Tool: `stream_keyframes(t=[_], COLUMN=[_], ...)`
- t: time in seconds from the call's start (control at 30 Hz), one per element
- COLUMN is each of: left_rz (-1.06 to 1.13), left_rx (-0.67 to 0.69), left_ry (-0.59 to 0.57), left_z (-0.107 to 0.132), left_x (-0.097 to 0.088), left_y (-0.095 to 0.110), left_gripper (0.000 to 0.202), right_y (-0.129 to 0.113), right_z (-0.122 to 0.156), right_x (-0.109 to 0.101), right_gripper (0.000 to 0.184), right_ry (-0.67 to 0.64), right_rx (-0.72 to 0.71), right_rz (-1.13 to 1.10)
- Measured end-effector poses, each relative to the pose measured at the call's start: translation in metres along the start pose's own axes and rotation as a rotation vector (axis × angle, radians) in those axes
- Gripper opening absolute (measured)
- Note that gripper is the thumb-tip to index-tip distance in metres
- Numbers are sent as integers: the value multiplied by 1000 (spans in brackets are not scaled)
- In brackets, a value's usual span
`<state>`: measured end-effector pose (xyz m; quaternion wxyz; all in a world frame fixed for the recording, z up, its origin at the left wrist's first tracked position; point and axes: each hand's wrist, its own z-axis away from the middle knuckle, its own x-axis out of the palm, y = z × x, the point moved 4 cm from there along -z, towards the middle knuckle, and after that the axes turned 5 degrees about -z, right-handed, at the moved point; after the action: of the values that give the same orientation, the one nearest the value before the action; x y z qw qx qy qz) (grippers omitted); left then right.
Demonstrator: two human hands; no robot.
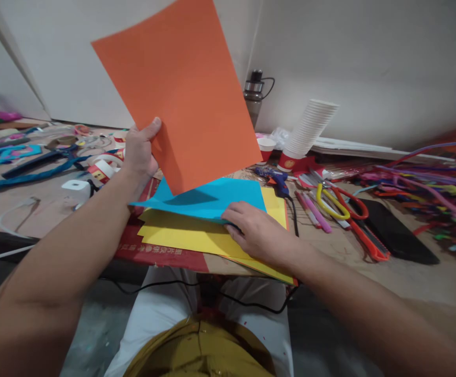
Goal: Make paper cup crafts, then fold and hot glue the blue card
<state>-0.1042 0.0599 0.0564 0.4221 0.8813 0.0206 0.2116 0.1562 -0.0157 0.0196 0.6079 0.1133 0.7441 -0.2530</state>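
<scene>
White walls stand behind a messy table [35, 209]. Left hand [138, 152] pinches the orange paper [180, 89] up above the blue paper [212, 199]; right hand [253, 230] presses flat on the blue paper.

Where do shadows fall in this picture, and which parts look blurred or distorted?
Head view: the orange sheet, held up by the left hand, casts a shadow on the blue sheet below; head view, right edge: the pipe cleaners are blurred; head view, lower corners: the forearms look stretched by the wide lens.
</scene>
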Motion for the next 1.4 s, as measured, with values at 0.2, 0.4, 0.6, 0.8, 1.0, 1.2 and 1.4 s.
stream_keyframes(t=[0.2,0.4,0.6,0.8,1.0,1.2,1.4], left_rz=[-49,25,4,34,6,-1,29], left_rx=[11,-2,4,-2,-2,24,28], left_ry=[-14,-21,-5,-29,8,91,172], left_z=[0,0,-2,-2,-3,-2,-6], left_x=[0,0,-3,-3,-3,-6,-10], left_y=[-1,-3,-7,-9,-7,-5,-5], left_gripper=[17,18,24,22,21,24,17], right_y=[-11,-14,-19,-17,-8,3,15], right_z=[3,6,6,5,4,1,-1], right_x=[1,-1,0,-3,-2,-7,-25], right_gripper=[44,33,58,37,28,17,15], right_ry=[-96,-89,-93,-88,-60,32,175], right_rx=[-212,-165,-120,-88,-77,58,166], right_rz=[171,123,65,-41,-137,-92,-37])
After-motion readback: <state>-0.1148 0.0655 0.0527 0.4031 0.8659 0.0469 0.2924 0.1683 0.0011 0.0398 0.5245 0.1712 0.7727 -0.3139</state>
